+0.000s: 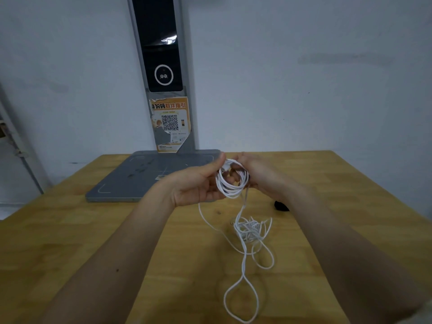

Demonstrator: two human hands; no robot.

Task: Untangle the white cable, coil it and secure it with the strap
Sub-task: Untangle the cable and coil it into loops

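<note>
A person's left hand (198,183) and right hand (259,174) hold a partly wound coil of white cable (231,181) above a wooden table (93,230), fingers of both hands curled around the loops, the left thumb pressing the coil's top. The rest of the cable hangs down to a tangled heap on the table. A small black object (281,205), possibly the strap, lies just behind the right wrist. A grey scale platform (140,176) stands beyond.

"取件指引" on orange sticker (170,123)
</note>
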